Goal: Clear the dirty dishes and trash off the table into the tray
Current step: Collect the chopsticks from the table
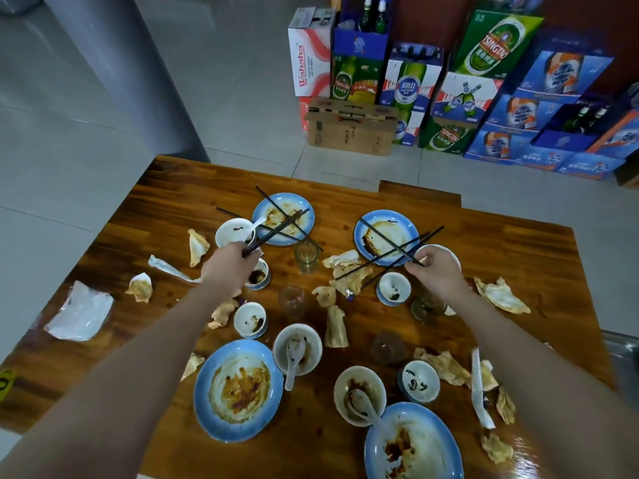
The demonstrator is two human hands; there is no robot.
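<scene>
- Your left hand (230, 267) grips black chopsticks (276, 231) lying over the left plate (263, 206) just past it.
- Your right hand (437, 271) pinches other chopsticks (390, 240) across the right plate (392, 218) just past it.

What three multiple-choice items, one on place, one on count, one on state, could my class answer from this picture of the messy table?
1. Where does the greenish glass stand?
A. between the two far plates
B. on a near plate
C. on the floor

2. How many blue-rimmed plates lie on the table?
A. two
B. six
C. four

3. What is the left hand doing?
A. lying flat
B. gripping black chopsticks
C. lifting a spoon

Key: 1 A, it stands on the wood between them. 2 C, two far plates plus two near plates. 3 B, its fingers curl round the ends of the black chopsticks.
</scene>
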